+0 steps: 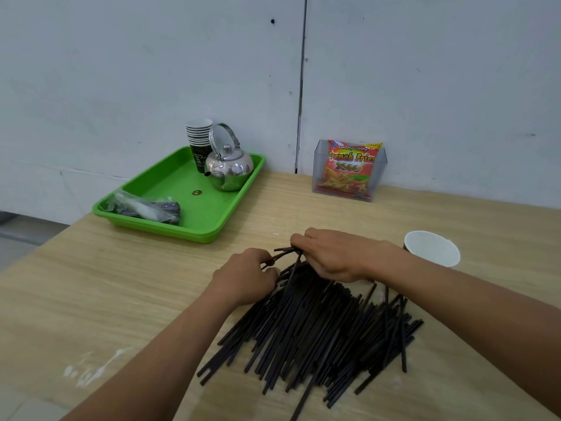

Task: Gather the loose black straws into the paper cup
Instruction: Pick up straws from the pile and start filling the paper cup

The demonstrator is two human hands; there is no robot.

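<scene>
A pale wall backs the wooden tabletop [91, 284]. A wide pile of loose black straws [318, 335] lies across its near middle. A green tray [182, 189] sits at the far left. The left hand [246, 281] and right hand [334, 256] meet at the pile's far end, fingers [299, 240] curled round a few straw ends. The paper cup [432, 249] stands just beside the right wrist, apart from the pile.

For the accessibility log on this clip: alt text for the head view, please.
A person's left hand and right hand grip the far ends of a pile of black straws on a wooden table, with a paper cup just to their right. Behind, a green tray holds a kettle, stacked cups and a plastic bag; a snack packet stands further right.
</scene>
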